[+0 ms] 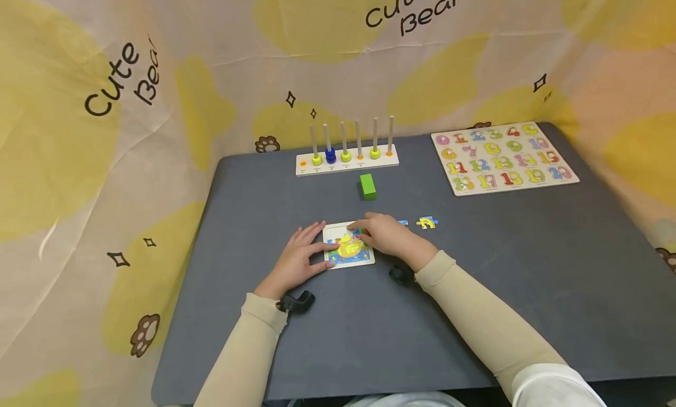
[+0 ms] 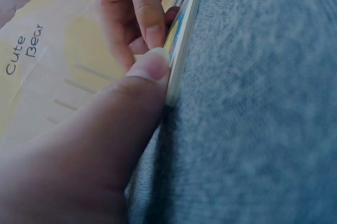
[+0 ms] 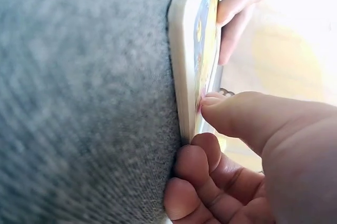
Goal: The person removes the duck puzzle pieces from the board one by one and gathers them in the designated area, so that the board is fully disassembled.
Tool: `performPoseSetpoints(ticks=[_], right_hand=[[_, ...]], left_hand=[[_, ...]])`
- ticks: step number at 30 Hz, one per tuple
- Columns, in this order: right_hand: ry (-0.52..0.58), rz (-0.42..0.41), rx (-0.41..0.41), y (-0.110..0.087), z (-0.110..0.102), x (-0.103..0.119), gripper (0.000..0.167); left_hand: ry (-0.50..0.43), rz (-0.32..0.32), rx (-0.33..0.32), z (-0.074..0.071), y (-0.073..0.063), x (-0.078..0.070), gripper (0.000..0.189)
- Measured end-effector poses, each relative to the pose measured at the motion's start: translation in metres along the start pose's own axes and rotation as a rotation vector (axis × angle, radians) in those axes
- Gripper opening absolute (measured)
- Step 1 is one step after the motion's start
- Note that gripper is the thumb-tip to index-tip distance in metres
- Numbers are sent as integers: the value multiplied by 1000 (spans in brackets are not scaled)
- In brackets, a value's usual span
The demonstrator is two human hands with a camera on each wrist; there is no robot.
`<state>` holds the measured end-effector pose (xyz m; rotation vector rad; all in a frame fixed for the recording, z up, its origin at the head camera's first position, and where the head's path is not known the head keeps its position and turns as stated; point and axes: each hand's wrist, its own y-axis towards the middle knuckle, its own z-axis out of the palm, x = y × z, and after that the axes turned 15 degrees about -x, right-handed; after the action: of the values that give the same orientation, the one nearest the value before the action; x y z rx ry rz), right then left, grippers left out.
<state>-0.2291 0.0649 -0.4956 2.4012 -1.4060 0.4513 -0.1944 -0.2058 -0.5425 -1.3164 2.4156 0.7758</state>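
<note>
A small square jigsaw board (image 1: 349, 265) with a yellow and blue picture lies near the middle of the table. My left hand (image 1: 298, 257) is at its left side, fingers spread, the index finger over the picture and the thumb (image 2: 150, 66) on the near left edge. At the board's upper right is my right hand (image 1: 388, 236). Its index finger reaches over the top part of the picture, and its thumb (image 3: 226, 113) touches the surface. The other fingers curl by the board's edge. Whether a piece lies under the right fingertips is hidden.
Right of my right hand lies a loose puzzle piece (image 1: 427, 222), with another (image 1: 404, 223) partly hidden behind the hand. Farther back are a green block (image 1: 368, 186), a peg stand (image 1: 347, 167) with rings, and a number board (image 1: 505, 158). Patterned cloth (image 1: 338, 78) hangs behind the table.
</note>
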Motion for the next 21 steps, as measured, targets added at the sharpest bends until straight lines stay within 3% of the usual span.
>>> performPoseSetpoints(ticks=[8, 15, 21], right_hand=[[-38, 45, 59, 10, 0, 7, 27], [-119, 22, 118, 24, 3, 11, 14], [-186, 141, 144, 33, 6, 21, 23]], left_hand=[[-5, 5, 4, 0, -1, 1, 46], [-12, 4, 9, -1, 0, 3, 45], [-5, -2, 17, 0, 1, 4, 46]])
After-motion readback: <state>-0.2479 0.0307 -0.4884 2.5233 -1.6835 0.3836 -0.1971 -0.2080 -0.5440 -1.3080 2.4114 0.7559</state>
